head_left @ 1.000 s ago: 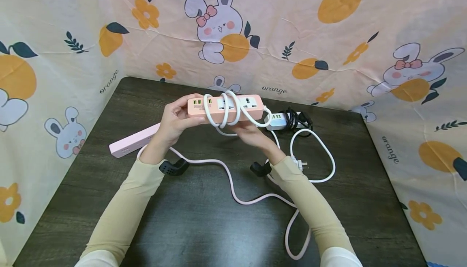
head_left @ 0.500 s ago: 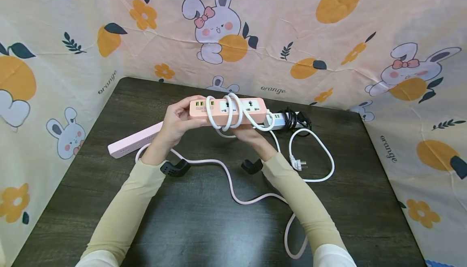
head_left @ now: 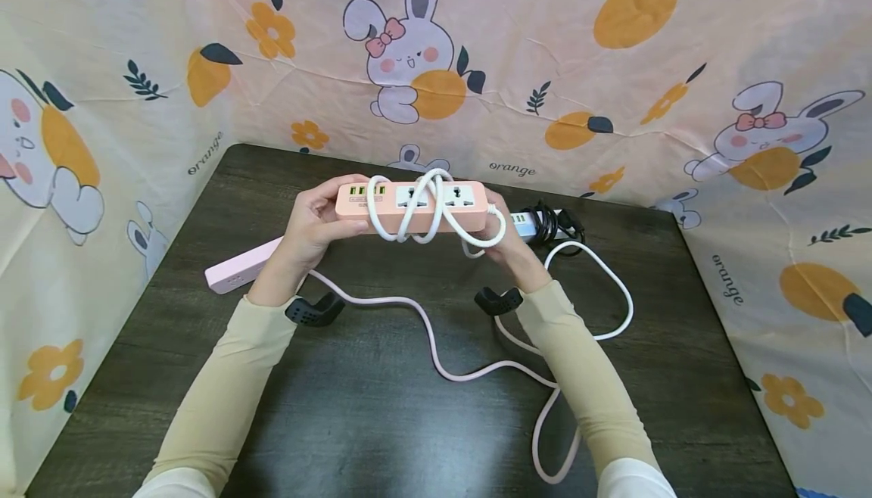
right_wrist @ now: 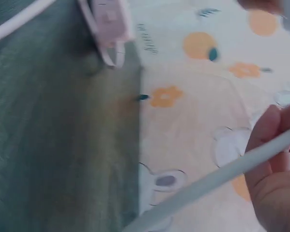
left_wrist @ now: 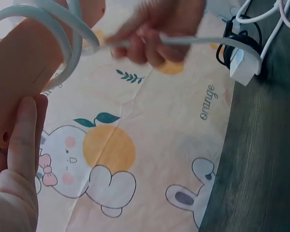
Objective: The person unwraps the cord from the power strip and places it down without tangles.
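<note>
A peach power strip (head_left: 412,218) is held up above the table, its white cord (head_left: 436,214) looped several times around its middle. My left hand (head_left: 309,229) grips the strip's left end, thumb along the underside in the left wrist view. Behind the strip's right end is my right hand (head_left: 507,244), partly hidden in the head view. In the left wrist view the right hand (left_wrist: 159,31), blurred, has its fingers curled round the white cord (left_wrist: 203,40). The right wrist view shows that cord (right_wrist: 217,176) running across the palm of the right hand (right_wrist: 278,183).
On the dark table (head_left: 381,437), a pink power strip (head_left: 241,265) lies at the left, its cord (head_left: 429,331) winding to the right. A white strip (head_left: 523,224) with a black cord (head_left: 545,224) round it lies at the back right. Patterned cloth (head_left: 272,104) stands behind.
My right hand has moved from below the peach strip to its right end, and the cord's loops have shifted. The strip has moved slightly left with my left hand still gripping it.
</note>
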Available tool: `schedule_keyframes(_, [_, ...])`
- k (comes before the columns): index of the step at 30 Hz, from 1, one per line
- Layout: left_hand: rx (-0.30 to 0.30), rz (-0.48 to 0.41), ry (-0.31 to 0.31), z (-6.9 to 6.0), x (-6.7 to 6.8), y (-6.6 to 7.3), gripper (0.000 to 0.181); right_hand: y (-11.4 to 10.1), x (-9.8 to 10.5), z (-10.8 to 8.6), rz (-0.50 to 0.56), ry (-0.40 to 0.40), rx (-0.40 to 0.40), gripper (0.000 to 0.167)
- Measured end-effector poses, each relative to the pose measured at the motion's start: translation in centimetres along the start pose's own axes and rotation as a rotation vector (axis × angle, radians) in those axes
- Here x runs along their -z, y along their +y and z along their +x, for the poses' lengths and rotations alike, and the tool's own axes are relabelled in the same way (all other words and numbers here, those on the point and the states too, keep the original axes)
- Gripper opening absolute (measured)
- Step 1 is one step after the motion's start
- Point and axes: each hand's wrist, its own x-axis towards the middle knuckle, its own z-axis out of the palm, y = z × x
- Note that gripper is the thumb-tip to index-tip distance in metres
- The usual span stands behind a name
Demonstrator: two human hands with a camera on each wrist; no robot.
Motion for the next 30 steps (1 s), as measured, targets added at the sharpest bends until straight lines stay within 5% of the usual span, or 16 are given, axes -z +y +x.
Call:
schedule_keyframes(5, [0.026,0.004,0.039,-0.1,0.5,0.0,0.054,-0.8,2.6,-0.1,0.036,0.022,0.127,0.010])
schedule_keyframes(11, [0.020,0.000,0.118,-0.1,1.2,0.2,0.052,-1.6,4.6,-1.5,-0.008,-0.031,0.280,0.006])
schedule_keyframes(15, [0.001,-0.007,0.140,0.1,1.4,0.5,0.050,-1.6,5.1,-2.5,-0.144,-0.086,0.290,0.012])
schedule_keyframes(19, [0.005,-0.011,0.134,0.1,1.4,0.5,0.050,-1.6,4.9,-3.0,-0.401,-0.074,0.218,0.013])
schedule_keyframes(24, [0.026,-0.006,0.125,0.0,1.5,0.4,0.053,-1.8,4.8,-2.4,-0.550,0.113,0.162,0.007])
schedule_keyframes(30, [0.037,-0.002,0.109,-0.2,1.5,0.5,0.053,-2.5,5.1,-2.0,-0.292,0.449,0.201,0.009])
